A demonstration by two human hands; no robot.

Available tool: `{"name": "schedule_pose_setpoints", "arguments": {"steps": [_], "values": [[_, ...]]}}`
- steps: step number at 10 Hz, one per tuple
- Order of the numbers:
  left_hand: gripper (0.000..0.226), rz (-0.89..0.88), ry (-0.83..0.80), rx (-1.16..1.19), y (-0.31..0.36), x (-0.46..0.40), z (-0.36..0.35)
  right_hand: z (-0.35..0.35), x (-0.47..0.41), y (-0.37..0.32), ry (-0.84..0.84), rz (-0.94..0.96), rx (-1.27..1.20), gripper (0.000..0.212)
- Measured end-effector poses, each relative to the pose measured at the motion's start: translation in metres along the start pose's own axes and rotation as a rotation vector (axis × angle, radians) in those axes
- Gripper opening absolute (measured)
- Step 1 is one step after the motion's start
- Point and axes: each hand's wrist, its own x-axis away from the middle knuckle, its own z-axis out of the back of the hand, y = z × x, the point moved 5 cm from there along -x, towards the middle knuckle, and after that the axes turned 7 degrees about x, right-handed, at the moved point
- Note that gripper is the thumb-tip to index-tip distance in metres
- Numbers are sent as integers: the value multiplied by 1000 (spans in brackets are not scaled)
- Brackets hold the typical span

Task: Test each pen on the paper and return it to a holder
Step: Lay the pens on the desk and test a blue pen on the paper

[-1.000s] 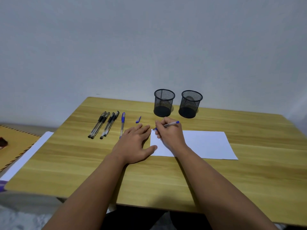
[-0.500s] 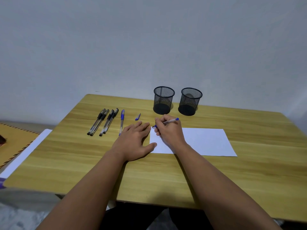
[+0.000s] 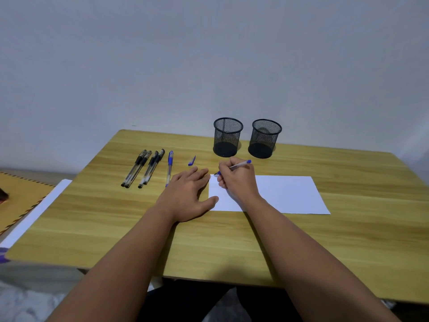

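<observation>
My right hand (image 3: 236,181) grips a blue pen (image 3: 241,164), its tip down at the top left corner of the white paper (image 3: 287,194). My left hand (image 3: 188,194) lies flat, fingers spread, its thumb on the paper's left edge. The pen's blue cap (image 3: 191,160) lies loose on the table behind my left hand. Several black pens (image 3: 144,168) and one capped blue pen (image 3: 169,167) lie in a row to the left. Two black mesh holders, the left holder (image 3: 227,137) and the right holder (image 3: 264,138), stand behind the paper.
The wooden table (image 3: 232,240) ends at a grey wall behind the holders. A white board (image 3: 34,214) and a brown mat (image 3: 18,196) sit off the table's left side.
The view has shifted slightly. Both hands stay in place, with the pen tip still at the paper's top left corner.
</observation>
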Motion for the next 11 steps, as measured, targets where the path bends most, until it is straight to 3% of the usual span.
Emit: {"name": "schedule_pose_setpoints", "arguments": {"steps": [11], "values": [[85, 4, -1, -8, 0, 0, 0, 5, 5, -5, 84, 24, 188, 32]]}}
